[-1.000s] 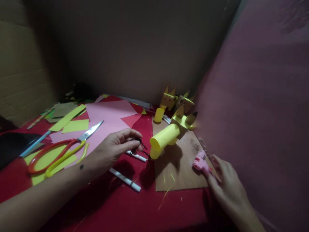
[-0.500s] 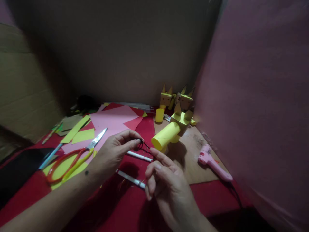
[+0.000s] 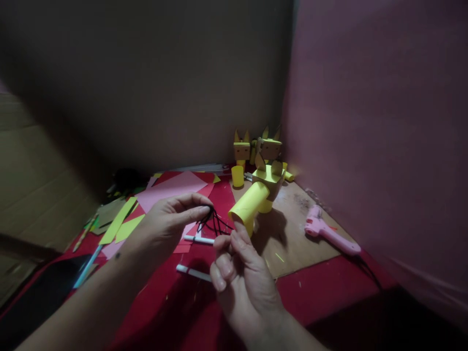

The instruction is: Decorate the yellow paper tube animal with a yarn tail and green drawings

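Note:
My left hand [image 3: 179,214] pinches a bunch of thin black cord [image 3: 215,222] between thumb and fingertips. Several strands fan down from that pinch towards my right hand [image 3: 243,278], whose thumb and index finger close on the strand ends; its other fingers are curled. Just behind my right fingertips lies a yellow paper tube [image 3: 250,202] joined to a cardboard animal head [image 3: 270,178] with pointed ears. Two white sticks [image 3: 199,240] rest on the red cloth under my hands, partly covered by the right one.
A pink glue gun [image 3: 329,231] lies at the right on a cardboard sheet [image 3: 292,248]. Behind stand more cardboard animal heads [image 3: 242,151] and a short yellow tube [image 3: 237,176]. Pink paper [image 3: 171,190] and yellow strips [image 3: 119,222] lie left. A pink wall [image 3: 376,122] bounds the right.
The small black loop has spread into several strands between my hands. My right hand's fingers have closed in a pinch. The view has shifted, and my left arm now hides the scissors.

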Available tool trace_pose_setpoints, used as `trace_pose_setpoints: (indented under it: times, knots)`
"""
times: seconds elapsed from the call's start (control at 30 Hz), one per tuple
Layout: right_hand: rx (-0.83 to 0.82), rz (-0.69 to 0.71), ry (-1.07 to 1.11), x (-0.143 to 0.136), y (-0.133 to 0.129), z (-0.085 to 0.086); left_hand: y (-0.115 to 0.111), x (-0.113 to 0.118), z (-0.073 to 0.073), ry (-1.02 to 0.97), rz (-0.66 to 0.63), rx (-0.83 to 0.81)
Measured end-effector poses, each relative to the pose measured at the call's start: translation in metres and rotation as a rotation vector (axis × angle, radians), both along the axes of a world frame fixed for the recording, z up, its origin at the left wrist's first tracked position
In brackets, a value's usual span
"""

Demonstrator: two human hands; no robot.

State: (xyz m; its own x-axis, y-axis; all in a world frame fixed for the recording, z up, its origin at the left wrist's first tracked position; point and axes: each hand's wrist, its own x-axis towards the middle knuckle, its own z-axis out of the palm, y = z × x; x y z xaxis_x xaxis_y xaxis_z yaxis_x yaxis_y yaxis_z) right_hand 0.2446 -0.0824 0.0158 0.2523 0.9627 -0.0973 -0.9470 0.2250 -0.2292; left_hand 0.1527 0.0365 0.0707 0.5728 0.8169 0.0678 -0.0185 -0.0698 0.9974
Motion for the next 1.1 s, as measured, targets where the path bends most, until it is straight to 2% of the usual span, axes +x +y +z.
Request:
trace_pose_setpoints:
  times: [0.1,0.27,0.63,0.9,1.1]
  knots:
    - [0.037,0.000,0.000,-0.001,0.001,-0.003,0.004,0.005,0.005,0.041,-0.084,0.004]
    - [0.062,0.010,-0.012,-0.002,0.001,-0.007,0.001,0.013,0.013,0.080,-0.133,0.042]
    - [0.078,0.043,0.073,0.000,0.001,-0.005,-0.004,0.025,0.016,0.186,-0.119,0.224]
    - [0.112,0.058,0.057,0.002,0.003,-0.007,-0.010,0.037,0.021,0.231,-0.107,0.272]
    - [0.097,0.080,0.081,0.003,0.003,-0.006,-0.013,0.040,0.023,0.265,-0.092,0.221]
